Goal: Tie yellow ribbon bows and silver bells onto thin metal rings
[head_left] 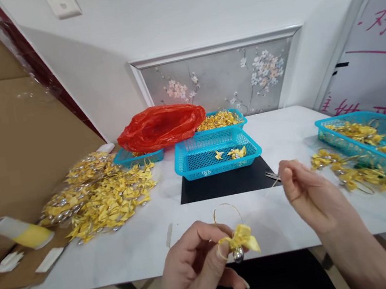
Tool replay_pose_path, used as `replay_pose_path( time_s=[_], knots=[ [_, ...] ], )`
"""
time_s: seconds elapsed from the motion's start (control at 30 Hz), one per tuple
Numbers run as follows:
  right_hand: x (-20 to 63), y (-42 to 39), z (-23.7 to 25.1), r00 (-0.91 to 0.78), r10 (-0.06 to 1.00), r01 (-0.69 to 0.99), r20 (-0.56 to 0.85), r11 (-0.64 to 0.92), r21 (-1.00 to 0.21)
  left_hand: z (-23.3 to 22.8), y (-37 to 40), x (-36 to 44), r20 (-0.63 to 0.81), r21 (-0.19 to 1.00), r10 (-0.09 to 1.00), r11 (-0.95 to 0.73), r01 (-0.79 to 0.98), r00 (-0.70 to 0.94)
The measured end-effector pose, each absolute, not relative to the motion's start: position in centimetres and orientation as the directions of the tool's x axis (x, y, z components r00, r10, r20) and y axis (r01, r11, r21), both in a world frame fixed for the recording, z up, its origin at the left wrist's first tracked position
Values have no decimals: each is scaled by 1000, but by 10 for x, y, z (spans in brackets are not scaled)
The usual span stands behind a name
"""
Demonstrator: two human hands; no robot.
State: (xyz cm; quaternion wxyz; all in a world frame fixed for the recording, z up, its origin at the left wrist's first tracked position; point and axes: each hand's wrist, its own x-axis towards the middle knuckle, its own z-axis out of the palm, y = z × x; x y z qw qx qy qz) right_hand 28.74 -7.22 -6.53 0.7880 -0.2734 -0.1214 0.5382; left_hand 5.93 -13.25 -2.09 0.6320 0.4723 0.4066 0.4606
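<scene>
Low in front, my left hand [201, 261] is closed, thumb and fingers pinching a yellow ribbon bow [244, 238]. A silver bell [238, 255] hangs under the bow, and a loop of thin gold cord [226, 204] rises above it. To the right, my right hand [306, 192] is raised over the table with its fingers curled closed. Scissor blades [271, 176] show just left of its fingers, their handles hidden, and a thin pale strand lies near them. Whether the right hand holds the scissors or the strand, I cannot tell.
A blue basket [183, 169] with a few bows stands on a black mat [218, 188]. Behind are a red plastic bag [160, 126] and more baskets. Bow piles [110, 202] lie left, beside a tube [23, 233]. Another blue basket [380, 155] and loose bows [363, 175] sit right.
</scene>
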Motion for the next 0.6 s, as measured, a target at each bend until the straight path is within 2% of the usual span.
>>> replay_pose_path(
  time_s=[0.13,0.23,0.37,0.6],
  knots=[
    [311,-67,-70,596,803,-637,18,486,-598,-18,-136,65,-115,965,974,156,-209,197],
    [322,-68,-73,676,732,-534,91,570,-625,-17,-139,69,-111,965,977,149,-215,181],
    [327,-68,-79,686,715,-473,138,582,-661,-18,-141,70,-83,973,976,124,-197,203],
    [332,-63,-96,626,769,-474,129,506,-720,-20,-137,62,-115,973,939,173,-154,325]
  ],
)
